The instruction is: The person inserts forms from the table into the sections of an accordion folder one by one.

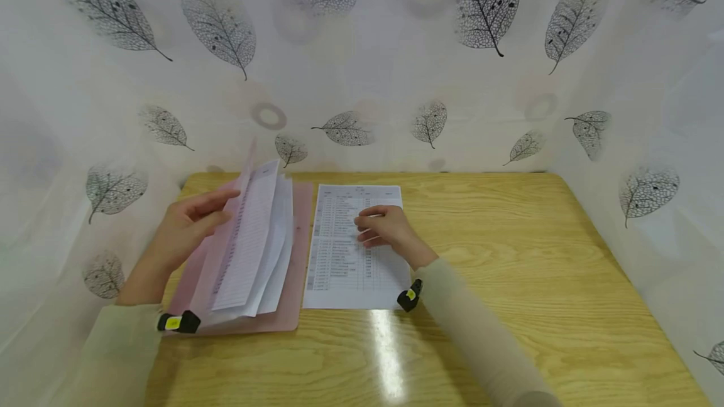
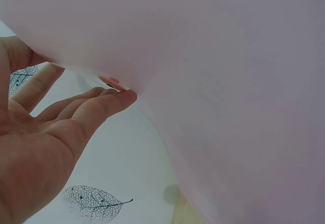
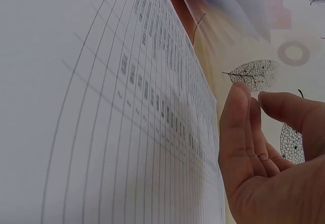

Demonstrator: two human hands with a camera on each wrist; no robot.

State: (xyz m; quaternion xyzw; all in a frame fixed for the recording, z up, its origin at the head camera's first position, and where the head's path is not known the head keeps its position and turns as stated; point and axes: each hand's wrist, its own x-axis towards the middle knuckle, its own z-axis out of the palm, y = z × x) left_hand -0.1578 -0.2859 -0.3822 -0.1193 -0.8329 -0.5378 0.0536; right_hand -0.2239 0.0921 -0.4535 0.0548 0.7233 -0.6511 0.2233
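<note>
A pink translucent folder [image 1: 303,225] lies at the left of the table, its front cover raised and several loose white pages [image 1: 254,237] fanned up inside. My left hand [image 1: 183,228] pinches the edge of the raised cover between thumb and forefinger. In the left wrist view, the cover [image 2: 218,82] fills most of the picture and a small orange fastener [image 2: 112,84] shows near the fingertips. To the folder's right lies a sheet printed with a table [image 1: 334,269]. Just over this sheet is my right hand [image 1: 390,230], fingers slightly bent, holding nothing.
The wooden table [image 1: 509,250] extends to the right of the sheet. White curtains with a leaf print [image 1: 373,68] hang behind the table and along both sides. Each wrist wears a small black and yellow device [image 1: 180,321].
</note>
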